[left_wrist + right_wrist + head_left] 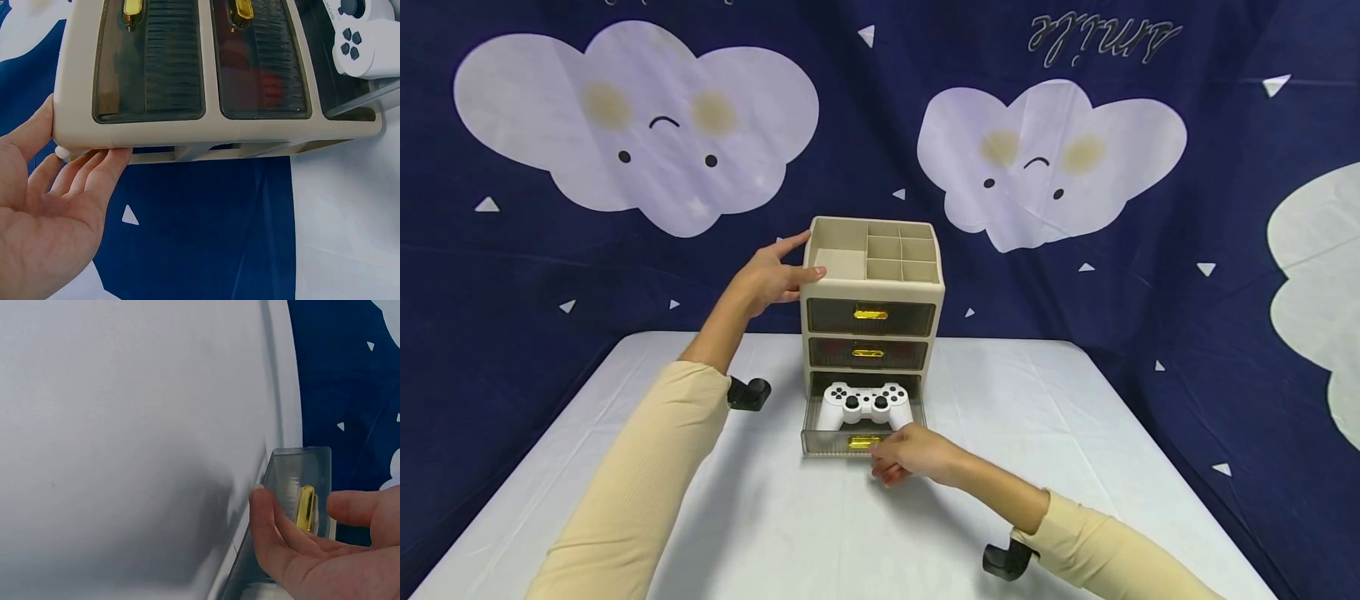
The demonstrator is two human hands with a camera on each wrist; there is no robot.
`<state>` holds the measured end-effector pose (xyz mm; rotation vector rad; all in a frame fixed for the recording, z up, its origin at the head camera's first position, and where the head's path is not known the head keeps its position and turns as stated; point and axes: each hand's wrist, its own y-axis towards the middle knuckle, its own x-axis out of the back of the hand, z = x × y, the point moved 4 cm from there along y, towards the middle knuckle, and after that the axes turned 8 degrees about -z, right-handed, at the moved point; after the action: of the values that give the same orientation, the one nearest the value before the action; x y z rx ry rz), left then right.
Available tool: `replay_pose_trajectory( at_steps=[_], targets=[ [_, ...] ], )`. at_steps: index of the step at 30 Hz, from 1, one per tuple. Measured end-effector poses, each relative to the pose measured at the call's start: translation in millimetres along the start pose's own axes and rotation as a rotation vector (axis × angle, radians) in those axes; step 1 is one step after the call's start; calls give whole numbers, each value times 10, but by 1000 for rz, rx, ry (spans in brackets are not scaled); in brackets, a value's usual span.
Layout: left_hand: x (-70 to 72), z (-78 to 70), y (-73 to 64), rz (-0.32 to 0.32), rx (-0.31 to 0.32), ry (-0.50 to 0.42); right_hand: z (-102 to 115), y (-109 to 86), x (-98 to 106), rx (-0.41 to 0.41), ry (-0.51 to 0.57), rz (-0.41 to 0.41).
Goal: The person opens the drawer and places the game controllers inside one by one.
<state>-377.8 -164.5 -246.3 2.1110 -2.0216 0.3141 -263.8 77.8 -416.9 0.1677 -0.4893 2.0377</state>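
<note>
A beige desktop drawer organizer stands upright, with a tray of compartments on top and three smoky clear drawers. Its bottom drawer is pulled out, and a white game controller lies inside. My left hand holds the organizer's upper left corner, its thumb over the top and the other fingers along the side. At the drawer front is my right hand, palm toward it, thumb and fingers spread either side of the yellow handle. A gap shows between these fingers and the handle.
A white cloth covers the table under the organizer. Behind hangs a dark blue curtain with white clouds and triangles. Yellow handles mark the two upper drawers, both pushed in; something red shows through the middle one.
</note>
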Motion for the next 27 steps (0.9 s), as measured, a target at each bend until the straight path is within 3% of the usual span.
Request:
replay_pose_trajectory(
  at_steps=[12, 27],
  targets=[
    [-9, 0, -11, 2, 2, -2, -14, 2, -40, 16, 113, -103],
    [1, -6, -20, 1, 0, 8, 10, 118, 11, -10, 145, -170]
  ],
)
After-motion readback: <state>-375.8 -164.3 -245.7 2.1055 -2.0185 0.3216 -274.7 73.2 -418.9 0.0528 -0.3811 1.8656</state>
